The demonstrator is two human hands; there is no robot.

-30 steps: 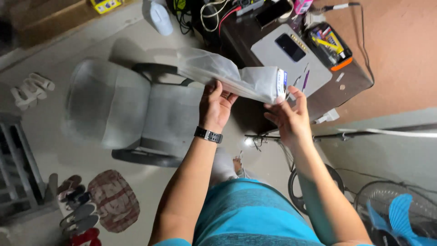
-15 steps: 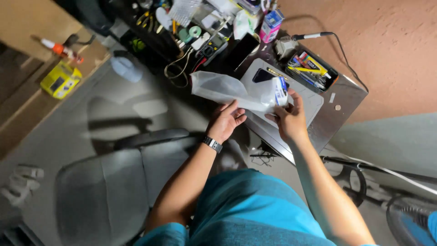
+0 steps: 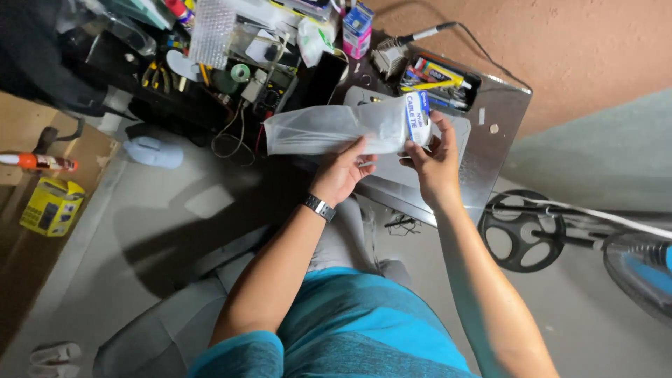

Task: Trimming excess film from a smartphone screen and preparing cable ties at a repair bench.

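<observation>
Translucent plastic bag (image 3: pixel 336 129) — left hand (image 3: pixel 341 171), right hand (image 3: pixel 432 162)

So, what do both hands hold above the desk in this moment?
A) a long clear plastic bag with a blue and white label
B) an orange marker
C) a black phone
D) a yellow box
A: the left hand and the right hand both grip the long clear plastic bag, whose blue and white label sits at its right end.

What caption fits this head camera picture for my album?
Two hands, left and right, hold a long clear plastic bag above a cluttered desk.
</observation>
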